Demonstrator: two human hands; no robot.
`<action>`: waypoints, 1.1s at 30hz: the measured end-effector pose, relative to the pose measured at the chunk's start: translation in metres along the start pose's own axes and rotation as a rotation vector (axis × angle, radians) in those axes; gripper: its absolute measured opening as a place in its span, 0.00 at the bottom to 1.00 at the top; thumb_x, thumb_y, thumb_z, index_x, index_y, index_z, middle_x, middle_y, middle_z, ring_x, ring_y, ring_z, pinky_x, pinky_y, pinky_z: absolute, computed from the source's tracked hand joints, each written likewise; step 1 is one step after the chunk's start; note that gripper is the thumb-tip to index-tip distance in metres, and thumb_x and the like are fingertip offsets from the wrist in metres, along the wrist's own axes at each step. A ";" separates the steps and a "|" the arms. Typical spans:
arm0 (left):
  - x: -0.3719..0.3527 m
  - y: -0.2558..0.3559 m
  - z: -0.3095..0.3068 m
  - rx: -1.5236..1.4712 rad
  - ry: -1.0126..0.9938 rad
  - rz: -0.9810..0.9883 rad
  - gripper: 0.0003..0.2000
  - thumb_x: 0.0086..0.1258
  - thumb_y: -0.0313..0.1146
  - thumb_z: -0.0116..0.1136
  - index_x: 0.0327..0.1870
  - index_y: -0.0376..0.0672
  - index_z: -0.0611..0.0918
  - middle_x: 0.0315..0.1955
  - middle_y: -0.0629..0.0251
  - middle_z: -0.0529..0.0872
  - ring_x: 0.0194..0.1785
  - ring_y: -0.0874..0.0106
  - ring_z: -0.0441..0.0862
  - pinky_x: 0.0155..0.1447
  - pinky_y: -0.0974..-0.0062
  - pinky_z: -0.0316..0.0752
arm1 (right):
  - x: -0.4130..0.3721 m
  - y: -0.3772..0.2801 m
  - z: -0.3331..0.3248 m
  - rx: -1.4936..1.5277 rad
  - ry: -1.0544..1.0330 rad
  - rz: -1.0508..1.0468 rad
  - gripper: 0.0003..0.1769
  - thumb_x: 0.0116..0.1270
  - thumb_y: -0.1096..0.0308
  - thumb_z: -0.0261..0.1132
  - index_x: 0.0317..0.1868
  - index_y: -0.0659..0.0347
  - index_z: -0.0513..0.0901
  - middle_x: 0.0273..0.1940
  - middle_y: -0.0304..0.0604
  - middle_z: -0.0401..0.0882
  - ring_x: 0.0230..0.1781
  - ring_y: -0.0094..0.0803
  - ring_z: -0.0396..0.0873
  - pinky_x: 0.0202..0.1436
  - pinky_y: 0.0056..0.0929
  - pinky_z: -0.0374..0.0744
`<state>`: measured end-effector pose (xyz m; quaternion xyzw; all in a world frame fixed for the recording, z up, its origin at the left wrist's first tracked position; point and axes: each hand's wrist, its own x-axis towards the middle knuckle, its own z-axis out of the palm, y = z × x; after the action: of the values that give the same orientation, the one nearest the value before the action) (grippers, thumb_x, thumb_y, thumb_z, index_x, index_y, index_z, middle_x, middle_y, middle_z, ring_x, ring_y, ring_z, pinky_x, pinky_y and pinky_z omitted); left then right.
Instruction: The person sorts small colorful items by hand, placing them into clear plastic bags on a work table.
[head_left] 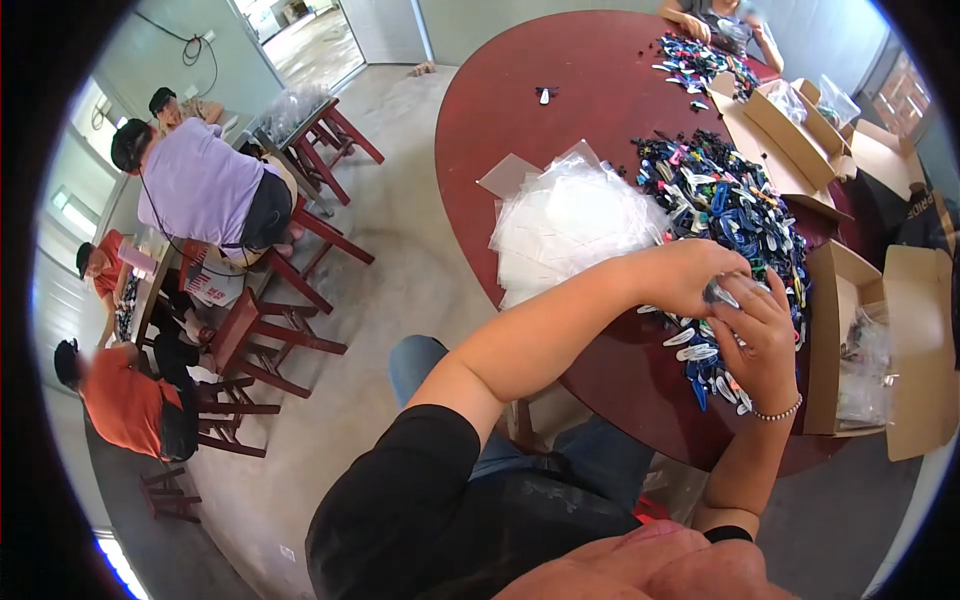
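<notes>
Both of my hands meet over the near edge of a large pile of small multicoloured clips (720,195) on the dark red table (510,110). My left hand (700,275) has its fingers bent around a small dark and silvery item (722,292), too small to name for certain. Wearing a beaded bracelet, my right hand (760,340) touches the same item with its fingertips. Several white and blue clips (695,345) lie just beneath the hands. A stack of clear plastic bags (570,225) is spread beyond my left forearm.
An open cardboard box (825,340) holding plastic bags stands at the right, with more open boxes (775,140) behind it. Across the table a person (730,25) sits by another clip pile. Several people sit on red wooden stools (250,335) at the left.
</notes>
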<state>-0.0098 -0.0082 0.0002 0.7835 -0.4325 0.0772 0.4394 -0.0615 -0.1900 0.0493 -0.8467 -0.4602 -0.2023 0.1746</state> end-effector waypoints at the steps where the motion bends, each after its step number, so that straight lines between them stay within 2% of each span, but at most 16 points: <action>1: -0.001 -0.006 0.003 -0.016 0.024 0.006 0.27 0.51 0.31 0.70 0.55 0.38 0.77 0.47 0.54 0.82 0.51 0.55 0.79 0.57 0.63 0.73 | -0.001 0.002 0.001 0.012 -0.030 0.030 0.09 0.55 0.72 0.70 0.37 0.63 0.84 0.50 0.46 0.82 0.54 0.43 0.79 0.64 0.50 0.66; 6: -0.003 -0.004 0.002 -0.010 0.002 -0.039 0.24 0.53 0.29 0.67 0.54 0.38 0.78 0.46 0.54 0.82 0.51 0.56 0.79 0.56 0.64 0.74 | -0.003 0.001 0.005 0.039 -0.041 0.017 0.14 0.56 0.77 0.65 0.45 0.63 0.82 0.51 0.47 0.81 0.54 0.45 0.79 0.65 0.51 0.66; 9: -0.002 -0.002 0.000 0.020 -0.046 -0.056 0.25 0.53 0.30 0.68 0.54 0.38 0.78 0.46 0.55 0.83 0.52 0.56 0.79 0.57 0.64 0.74 | -0.003 0.003 0.008 0.033 -0.048 0.010 0.15 0.57 0.79 0.63 0.46 0.63 0.82 0.52 0.48 0.80 0.55 0.45 0.78 0.66 0.51 0.65; 10: -0.004 0.002 -0.003 0.005 -0.021 -0.048 0.25 0.52 0.28 0.67 0.55 0.39 0.78 0.45 0.55 0.83 0.53 0.57 0.78 0.57 0.63 0.73 | 0.002 -0.005 0.006 0.038 -0.049 0.063 0.15 0.58 0.80 0.61 0.46 0.64 0.82 0.52 0.49 0.80 0.56 0.44 0.77 0.68 0.53 0.63; 14: -0.003 -0.006 0.003 0.073 -0.048 -0.046 0.25 0.48 0.25 0.65 0.53 0.39 0.79 0.43 0.55 0.82 0.50 0.57 0.78 0.54 0.64 0.74 | -0.002 -0.001 0.008 -0.067 -0.143 0.074 0.14 0.63 0.78 0.56 0.49 0.64 0.81 0.53 0.49 0.80 0.57 0.43 0.77 0.70 0.54 0.59; 17: -0.006 -0.007 0.008 0.133 0.051 0.007 0.25 0.46 0.25 0.66 0.51 0.39 0.78 0.42 0.55 0.80 0.49 0.56 0.78 0.52 0.64 0.75 | -0.005 0.000 0.011 -0.040 -0.118 0.079 0.13 0.64 0.77 0.56 0.48 0.64 0.81 0.53 0.48 0.80 0.58 0.43 0.76 0.70 0.54 0.58; 21: -0.003 -0.006 0.005 0.082 0.059 0.014 0.25 0.45 0.25 0.66 0.49 0.38 0.78 0.41 0.54 0.78 0.49 0.54 0.77 0.52 0.64 0.75 | -0.004 0.001 0.009 -0.129 -0.178 0.148 0.14 0.64 0.76 0.56 0.50 0.62 0.80 0.54 0.48 0.79 0.60 0.43 0.75 0.70 0.54 0.57; 25: -0.001 -0.008 0.004 0.111 0.052 -0.009 0.26 0.45 0.24 0.67 0.51 0.38 0.78 0.44 0.54 0.78 0.49 0.55 0.77 0.53 0.65 0.74 | -0.005 -0.004 0.010 -0.122 -0.188 0.159 0.20 0.64 0.76 0.55 0.58 0.59 0.75 0.57 0.45 0.77 0.63 0.40 0.71 0.70 0.59 0.54; 27: -0.001 -0.006 0.003 0.096 0.070 0.023 0.25 0.46 0.23 0.66 0.50 0.37 0.79 0.41 0.55 0.79 0.47 0.56 0.78 0.51 0.66 0.75 | -0.009 -0.002 0.013 -0.140 -0.186 0.169 0.20 0.65 0.75 0.55 0.58 0.58 0.75 0.58 0.44 0.76 0.64 0.37 0.70 0.70 0.62 0.54; 29: 0.000 -0.008 0.004 0.090 0.043 -0.014 0.23 0.47 0.22 0.66 0.50 0.38 0.79 0.40 0.56 0.80 0.46 0.56 0.79 0.51 0.66 0.75 | -0.010 -0.003 0.015 -0.071 -0.149 0.191 0.21 0.66 0.74 0.56 0.60 0.59 0.74 0.58 0.46 0.75 0.65 0.40 0.70 0.71 0.62 0.50; 30: 0.001 -0.009 0.004 0.093 0.032 -0.065 0.22 0.48 0.22 0.66 0.49 0.38 0.80 0.38 0.56 0.80 0.45 0.57 0.79 0.50 0.67 0.75 | -0.011 -0.001 0.016 -0.070 -0.160 0.195 0.22 0.63 0.71 0.61 0.59 0.58 0.75 0.55 0.43 0.78 0.63 0.38 0.71 0.71 0.64 0.49; 31: 0.001 -0.010 0.004 0.089 0.017 -0.058 0.22 0.48 0.22 0.66 0.49 0.38 0.80 0.38 0.56 0.80 0.45 0.57 0.79 0.50 0.67 0.75 | -0.010 -0.001 0.014 -0.071 -0.154 0.211 0.22 0.63 0.71 0.61 0.59 0.58 0.75 0.55 0.43 0.78 0.63 0.38 0.71 0.71 0.64 0.49; 33: 0.000 -0.010 0.006 0.017 -0.002 -0.068 0.21 0.49 0.22 0.66 0.48 0.38 0.81 0.36 0.57 0.81 0.45 0.59 0.80 0.50 0.67 0.75 | -0.010 -0.002 0.009 -0.068 -0.263 0.233 0.22 0.60 0.69 0.65 0.57 0.56 0.77 0.54 0.42 0.79 0.62 0.36 0.72 0.71 0.63 0.50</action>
<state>-0.0036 -0.0107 -0.0101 0.8014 -0.4056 0.0650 0.4347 -0.0666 -0.1920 0.0371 -0.9188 -0.3707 -0.0837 0.1065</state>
